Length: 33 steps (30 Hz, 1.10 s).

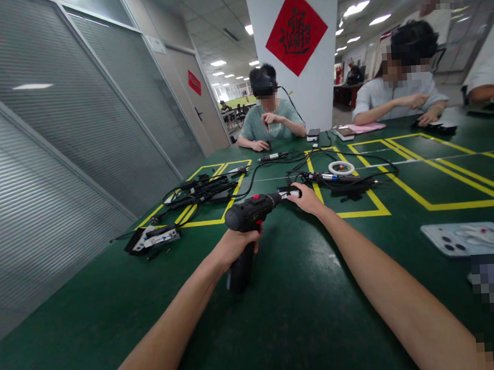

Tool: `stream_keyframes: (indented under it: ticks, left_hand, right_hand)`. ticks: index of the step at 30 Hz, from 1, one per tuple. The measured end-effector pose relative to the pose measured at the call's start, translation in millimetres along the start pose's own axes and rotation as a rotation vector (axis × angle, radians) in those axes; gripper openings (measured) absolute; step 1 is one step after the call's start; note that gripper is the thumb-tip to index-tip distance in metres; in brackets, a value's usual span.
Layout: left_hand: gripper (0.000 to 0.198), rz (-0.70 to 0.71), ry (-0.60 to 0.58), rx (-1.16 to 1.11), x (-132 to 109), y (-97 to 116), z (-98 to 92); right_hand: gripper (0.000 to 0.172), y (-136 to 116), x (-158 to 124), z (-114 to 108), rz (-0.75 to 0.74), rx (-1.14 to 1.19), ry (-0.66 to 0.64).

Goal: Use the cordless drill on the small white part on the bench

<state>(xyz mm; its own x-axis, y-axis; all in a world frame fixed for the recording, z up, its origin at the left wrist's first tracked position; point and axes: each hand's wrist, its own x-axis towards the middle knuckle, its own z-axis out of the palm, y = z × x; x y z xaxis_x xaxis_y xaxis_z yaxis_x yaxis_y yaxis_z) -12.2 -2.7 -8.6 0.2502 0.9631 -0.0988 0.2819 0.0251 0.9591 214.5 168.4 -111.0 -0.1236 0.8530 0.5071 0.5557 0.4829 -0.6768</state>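
A black cordless drill [252, 211] with red buttons is gripped by its handle in my left hand [239, 246], its chuck pointing right and away from me. At the chuck end, my right hand [307, 199] is closed around a small black and white piece [290, 192]. What kind of piece this is I cannot make out. The front of the drill meets or nearly meets it; whether they touch cannot be told. Both hands are above the green table [288, 316].
Dark tools and cables [205, 190] lie left inside yellow tape. Beyond my right hand are a soldering iron [334, 177] and a white tape roll [341, 168]. A phone [468, 238] lies at right. Two people [270, 114] work across the table, with another partly visible far right.
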Motion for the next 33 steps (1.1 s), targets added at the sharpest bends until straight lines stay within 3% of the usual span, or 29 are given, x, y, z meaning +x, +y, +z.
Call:
stream_keyframes:
  ticks: [33]
  left_hand:
    - [0.019,-0.009,-0.004,-0.007,-0.1,2.5,1.3]
  right_hand:
    - [0.048,-2.5,-1.1,-1.0,0.006,0.011,0.010]
